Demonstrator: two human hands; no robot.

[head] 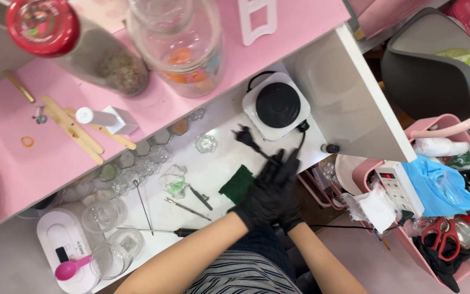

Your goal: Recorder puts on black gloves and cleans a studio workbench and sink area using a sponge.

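On the left of the white counter [213,179] sit a white appliance [61,239] with a pink spoon [70,269] on it and several clear glass cups [100,216]; above them, on the pink shelf [23,158], lie wooden sticks [74,130] beside a small white bottle [98,117], with a red-lidded jar [77,41] and a clear glass jar [180,43] further along. Toward the middle, metal tweezers [187,208] and a thin needle tool [143,207] lie on the counter near a green cloth [237,184]. Both hands, in black gloves, are bunched close together just right of that cloth: the left hand [259,202] and right hand [288,198] overlap, and they seem to be closed around the black power cord [262,155], though the exact grip is hard to tell. The cord's plug [243,134] lies loose on the counter, unplugged, next to the small white hot plate [276,106], which carries nothing. So the plate looks not yet powered; the white power strip [401,188] sits well apart, in the pink basket [452,122] at the right, near red scissors [440,233].
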